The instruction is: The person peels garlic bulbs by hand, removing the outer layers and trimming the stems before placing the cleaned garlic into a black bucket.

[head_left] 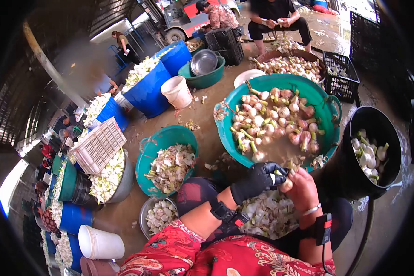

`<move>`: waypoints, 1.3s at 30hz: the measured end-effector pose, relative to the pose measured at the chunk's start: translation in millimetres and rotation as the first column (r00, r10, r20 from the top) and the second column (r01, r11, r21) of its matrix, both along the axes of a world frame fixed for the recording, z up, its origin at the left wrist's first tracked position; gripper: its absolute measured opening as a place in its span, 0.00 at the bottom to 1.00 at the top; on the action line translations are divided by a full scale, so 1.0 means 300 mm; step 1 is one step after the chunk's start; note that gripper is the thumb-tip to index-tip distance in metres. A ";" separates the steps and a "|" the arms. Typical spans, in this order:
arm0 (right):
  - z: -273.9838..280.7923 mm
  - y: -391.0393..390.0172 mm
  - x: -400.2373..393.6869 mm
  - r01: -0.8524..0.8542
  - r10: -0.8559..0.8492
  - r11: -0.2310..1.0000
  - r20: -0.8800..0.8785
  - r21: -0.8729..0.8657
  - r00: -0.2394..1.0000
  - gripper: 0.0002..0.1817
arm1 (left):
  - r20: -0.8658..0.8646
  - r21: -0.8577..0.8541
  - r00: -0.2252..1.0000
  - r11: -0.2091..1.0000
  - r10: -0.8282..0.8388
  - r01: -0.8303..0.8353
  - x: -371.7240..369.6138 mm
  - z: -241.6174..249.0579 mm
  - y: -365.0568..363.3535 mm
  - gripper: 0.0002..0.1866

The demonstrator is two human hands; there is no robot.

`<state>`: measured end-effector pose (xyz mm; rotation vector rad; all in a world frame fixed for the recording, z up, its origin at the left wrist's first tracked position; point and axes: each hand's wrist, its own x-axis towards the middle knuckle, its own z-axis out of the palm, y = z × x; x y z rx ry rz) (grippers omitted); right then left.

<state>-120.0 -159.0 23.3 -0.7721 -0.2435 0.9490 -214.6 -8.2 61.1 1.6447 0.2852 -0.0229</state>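
Note:
My left hand [262,180], in a black glove, is closed round the pale stem end of a garlic bulb [286,185]. Bare and wearing a bracelet, my right hand [303,191] pinches the same bulb from the other side. Both hands meet over my lap, just in front of a large green tub [225,133] of unpeeled garlic bulbs [273,115] in murky water. Below them lies a heap of peeled-off garlic skins [271,214]. Whether a small blade sits between my fingers is hidden.
A black bucket [395,138] of trimmed garlic stands at my right. To the left are a green basin [140,161] of skins, a metal bowl [145,225] of cloves and a white bucket [101,242]. Blue barrels [147,92] stand farther off. Another person [278,20] sits opposite.

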 end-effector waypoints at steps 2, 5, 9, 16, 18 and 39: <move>-0.019 -0.002 -0.004 0.261 -0.158 0.953 0.484 -0.154 0.861 0.03 | -0.029 -0.342 0.998 0.937 0.057 -0.063 0.006 -0.022 0.018 0.09; 0.113 0.004 -0.031 0.554 -0.342 0.811 0.921 0.189 0.185 0.04 | 0.100 -0.515 0.955 0.835 0.281 -0.192 0.009 -0.038 0.046 0.11; 0.034 -0.016 -0.062 0.204 0.188 0.952 0.960 -0.230 0.207 0.06 | 0.186 -0.310 0.937 0.923 0.295 -0.229 0.006 -0.055 0.134 0.13; -0.115 -0.016 -0.043 0.192 0.600 0.760 0.784 -0.620 0.160 0.11 | 0.461 0.603 0.887 0.743 -0.027 -0.291 -0.061 -0.042 0.199 0.14; -0.160 -0.011 0.005 0.279 0.775 0.616 0.630 -0.737 -0.045 0.07 | 0.305 -0.099 0.877 0.928 0.372 -0.360 -0.156 0.079 0.281 0.12; -0.082 -0.004 0.038 0.573 -0.036 0.759 0.858 -0.310 0.512 0.08 | -0.185 0.941 0.965 0.249 -0.188 0.229 0.111 0.070 0.412 0.17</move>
